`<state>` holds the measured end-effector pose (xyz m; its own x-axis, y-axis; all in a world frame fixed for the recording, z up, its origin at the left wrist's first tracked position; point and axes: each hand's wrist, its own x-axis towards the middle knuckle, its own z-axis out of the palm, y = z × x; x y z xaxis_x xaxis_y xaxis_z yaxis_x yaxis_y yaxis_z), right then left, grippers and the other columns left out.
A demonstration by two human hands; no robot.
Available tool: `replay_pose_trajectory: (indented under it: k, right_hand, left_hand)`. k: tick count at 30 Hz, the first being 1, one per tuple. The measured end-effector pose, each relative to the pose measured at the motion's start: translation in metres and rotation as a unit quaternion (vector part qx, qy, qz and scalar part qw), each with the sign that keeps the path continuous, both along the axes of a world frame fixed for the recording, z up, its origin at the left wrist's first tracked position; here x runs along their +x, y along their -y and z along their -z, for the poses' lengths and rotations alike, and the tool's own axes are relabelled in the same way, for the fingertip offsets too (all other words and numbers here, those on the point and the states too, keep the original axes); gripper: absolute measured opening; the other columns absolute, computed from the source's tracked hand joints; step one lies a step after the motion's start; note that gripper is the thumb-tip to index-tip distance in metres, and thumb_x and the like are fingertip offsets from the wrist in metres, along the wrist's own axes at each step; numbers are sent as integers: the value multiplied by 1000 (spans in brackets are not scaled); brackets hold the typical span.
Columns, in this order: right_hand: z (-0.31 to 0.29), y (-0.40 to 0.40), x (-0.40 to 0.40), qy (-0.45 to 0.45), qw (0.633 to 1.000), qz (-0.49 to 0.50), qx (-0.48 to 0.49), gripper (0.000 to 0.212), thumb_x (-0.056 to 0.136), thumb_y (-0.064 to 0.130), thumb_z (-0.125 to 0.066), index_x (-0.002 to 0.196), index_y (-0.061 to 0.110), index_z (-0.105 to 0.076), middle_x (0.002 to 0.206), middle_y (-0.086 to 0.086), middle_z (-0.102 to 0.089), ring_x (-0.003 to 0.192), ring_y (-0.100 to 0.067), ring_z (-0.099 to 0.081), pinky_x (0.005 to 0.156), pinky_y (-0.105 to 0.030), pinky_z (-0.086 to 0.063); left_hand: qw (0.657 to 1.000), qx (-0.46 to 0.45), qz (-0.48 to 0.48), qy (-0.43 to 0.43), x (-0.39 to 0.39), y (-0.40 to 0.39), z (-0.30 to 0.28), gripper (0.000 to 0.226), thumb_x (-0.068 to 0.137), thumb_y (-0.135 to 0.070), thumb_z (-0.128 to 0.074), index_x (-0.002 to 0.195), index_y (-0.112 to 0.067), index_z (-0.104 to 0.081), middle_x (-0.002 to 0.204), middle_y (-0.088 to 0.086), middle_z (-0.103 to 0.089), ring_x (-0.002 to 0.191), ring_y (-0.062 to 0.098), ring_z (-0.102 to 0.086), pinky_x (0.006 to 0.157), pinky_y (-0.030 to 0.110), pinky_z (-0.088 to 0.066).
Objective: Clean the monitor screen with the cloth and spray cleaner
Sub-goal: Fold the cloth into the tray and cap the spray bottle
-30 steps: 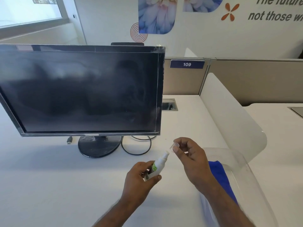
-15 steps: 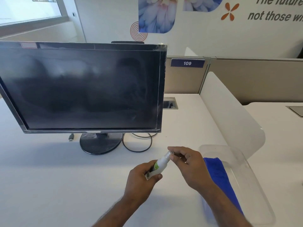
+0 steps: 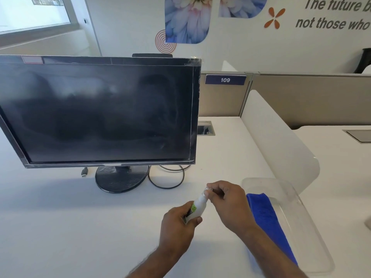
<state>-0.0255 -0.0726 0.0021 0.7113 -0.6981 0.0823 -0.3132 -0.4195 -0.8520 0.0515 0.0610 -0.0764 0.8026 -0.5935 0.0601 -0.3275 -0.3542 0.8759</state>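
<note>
Head view: left hand [image 3: 176,225] grips small white plastic spray bottle [image 3: 197,205]; right hand [image 3: 228,203] pinches its clear cap [image 3: 206,192], near the black monitor [image 3: 96,111].

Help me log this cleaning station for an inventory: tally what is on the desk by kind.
Monitor: 1
Spray bottle: 1
Blue cloth: 1
Clear tray: 1
Loose black cable: 1
Total: 5
</note>
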Motion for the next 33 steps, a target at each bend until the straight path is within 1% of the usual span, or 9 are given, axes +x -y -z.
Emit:
replay_pose_trajectory:
  k: [4, 8, 12, 15, 18, 20, 23, 27, 33]
  right_hand:
    - [7, -5, -1, 2, 999, 8, 33, 11, 90, 15, -70, 99, 19, -73, 88, 11, -72, 84, -5, -67, 75, -11, -50]
    - [10, -9, -3, 3, 999, 3, 44, 17, 88, 15, -72, 100, 26, -69, 89, 11, -70, 84, -7, -66, 72, -9, -50]
    - [11, -7, -8, -2, 999, 0, 46, 28, 86, 14, -74, 99, 36, -63, 85, 11, -70, 81, -3, -66, 67, -11, -50]
    - [7, -1, -13, 6, 1000, 10, 27, 30, 85, 14, -76, 94, 39, -60, 81, 14, -69, 80, 6, -64, 63, -6, -47]
    - [1, 10, -19, 20, 999, 32, 8, 31, 84, 15, -77, 92, 39, -59, 79, 15, -69, 79, 5, -63, 62, -6, -47]
    - [-5, 20, -25, 36, 998, 46, 10, 30, 84, 13, -76, 94, 36, -60, 80, 12, -69, 76, 1, -64, 61, -8, -48]
    - [-15, 38, -38, 77, 995, 68, 11, 28, 84, 6, -75, 98, 28, -63, 81, 4, -71, 71, -4, -65, 62, -12, -48]
    - [-26, 64, -60, 110, 988, 106, 1, 29, 86, 6, -73, 100, 29, -63, 86, 4, -73, 80, -7, -68, 68, -16, -54]
    - [-31, 92, -67, 109, 982, 145, -49, 28, 85, 9, -74, 106, 23, -63, 87, 8, -71, 81, -6, -69, 72, -14, -51]
  left_hand:
    - [1000, -7, 13, -10, -1, -3, 6, 50, 76, -30, -78, 105, -60, -51, 91, -34, -63, 83, 3, -59, 71, 23, -52]
    - [999, -18, 27, -22, 2, 3, 10, 48, 76, -28, -81, 95, -66, -59, 90, -32, -66, 85, 4, -61, 75, 21, -53]
    - [998, -41, 41, -29, 4, 16, 12, 44, 72, -31, -83, 95, -62, -64, 93, -28, -71, 88, 4, -64, 76, 16, -52]
    - [999, -12, 49, -15, 6, 23, 17, 49, 70, -39, -84, 112, -53, -63, 107, -29, -68, 100, 1, -61, 85, 15, -47]
    - [994, 83, 53, 41, 13, 29, 31, 73, 73, -56, -78, 138, -41, -48, 133, -28, -49, 125, 1, -45, 101, 16, -33]
    - [983, 145, 49, 99, 17, 29, 40, 78, 81, -63, -67, 148, -34, -38, 147, -19, -43, 137, 6, -36, 110, 20, -27]
    - [961, 216, 67, 159, 24, 30, 55, 80, 91, -67, -45, 156, -27, -23, 163, -10, -23, 151, 12, -15, 121, 29, -12]
    - [935, 270, 94, 211, 29, 27, 69, 81, 96, -66, -28, 159, -20, -7, 167, -5, -2, 154, 16, 4, 122, 32, 5]
    - [914, 313, 69, 248, 55, 6, 82, 84, 94, -67, -12, 158, -16, 0, 166, -2, 12, 152, 16, 15, 121, 33, 11]
